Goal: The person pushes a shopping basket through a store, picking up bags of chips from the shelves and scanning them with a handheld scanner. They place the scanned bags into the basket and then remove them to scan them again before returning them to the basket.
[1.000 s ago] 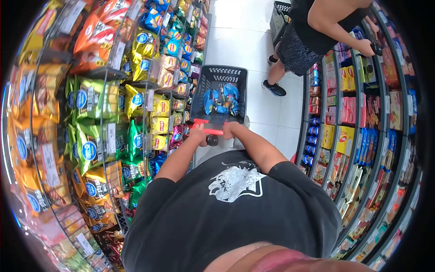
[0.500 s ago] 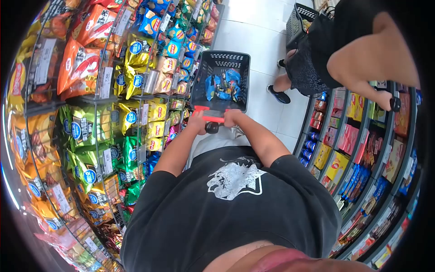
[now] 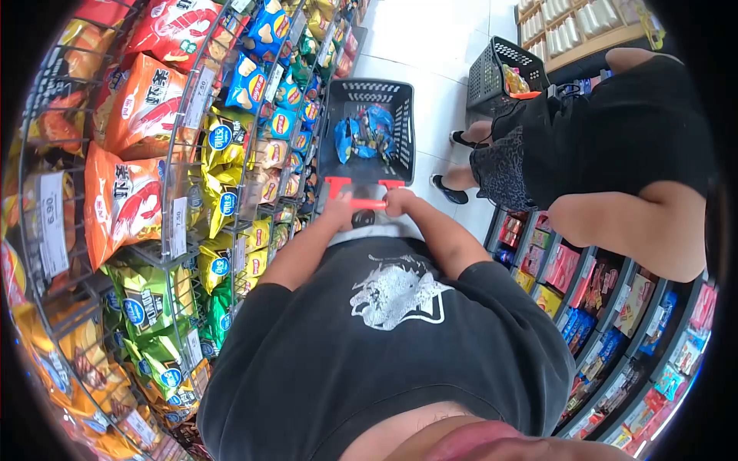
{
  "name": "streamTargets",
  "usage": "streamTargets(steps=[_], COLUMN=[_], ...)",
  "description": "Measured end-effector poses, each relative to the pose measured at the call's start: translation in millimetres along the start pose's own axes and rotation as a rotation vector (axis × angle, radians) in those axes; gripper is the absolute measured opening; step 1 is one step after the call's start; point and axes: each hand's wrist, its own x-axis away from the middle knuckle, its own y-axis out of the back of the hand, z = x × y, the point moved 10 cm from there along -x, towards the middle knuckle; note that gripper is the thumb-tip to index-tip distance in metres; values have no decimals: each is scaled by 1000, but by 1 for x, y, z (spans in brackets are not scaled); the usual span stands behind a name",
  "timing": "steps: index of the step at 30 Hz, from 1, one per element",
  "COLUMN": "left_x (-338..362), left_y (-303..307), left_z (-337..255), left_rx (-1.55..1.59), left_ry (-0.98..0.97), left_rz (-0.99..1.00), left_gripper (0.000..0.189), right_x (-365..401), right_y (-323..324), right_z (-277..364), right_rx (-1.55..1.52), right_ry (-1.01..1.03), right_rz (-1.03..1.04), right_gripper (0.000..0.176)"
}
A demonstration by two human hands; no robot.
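My left hand point(image 3: 338, 212) is wrapped round the left part of a red handle point(image 3: 367, 203). Round the same handle's right end, my right hand point(image 3: 399, 201) is closed. The handle belongs to a dark perforated basket point(image 3: 408, 127) just beyond my hands. Several blue packages point(image 3: 365, 134) lie inside it, too small to read. A small round black thing point(image 3: 363, 219) shows between my wrists, below the handle.
Racks of snack bags point(image 3: 138, 192) rise close on the left. Shelves of boxed goods point(image 3: 561, 269) line the right. Another person point(image 3: 607, 138) in black stands there, beside a second dark basket point(image 3: 480, 81). White floor tiles point(image 3: 423, 46) run between.
The view has moved forward along the aisle, so the left racks look larger and lower. The other person's outstretched arm has drawn in, and more of the second basket shows. Both my hands keep their hold.
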Motion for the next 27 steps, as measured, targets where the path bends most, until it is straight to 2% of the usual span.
streamTargets(steps=[3, 6, 7, 11, 13, 19, 21, 23, 24, 27], left_x=[4, -3, -6, -32, -42, -89, -106, -123, -131, -157], left_y=[50, 67, 70, 79, 101, 192, 218, 226, 232, 274], left_z=[27, 48, 54, 78, 89, 121, 132, 134, 136, 142], left_rx=[84, 69, 46, 11, 39, 49, 41, 11, 38, -56], left_ry=[-26, -15, -9, -27, -18, 30, 50, 33, 32, 62], left_rz=[-43, -58, 24, -16, 41, -98, -97, -53, -3, 14], left_gripper=[42, 37, 41, 38, 39, 46, 46, 44, 43, 41], right_x=[-25, -44, -48, -66, -73, -87, -93, -105, -109, -127], right_y=[21, 32, 37, 55, 77, 179, 217, 230, 234, 265], right_z=[-9, -5, -3, -2, -6, -41, -45, -52, -60, -94], right_rx=[-12, 30, 54, 98, 115, -4, 67, 154, 174, 99], right_ry=[-34, -27, -22, 36, 62, -10, 60, 130, 102, 86], right_rz=[-42, -6, 15, 27, 30, 140, 124, 109, 182, 189], right_gripper=[43, 43, 43, 43, 42, 42, 43, 45, 43, 42])
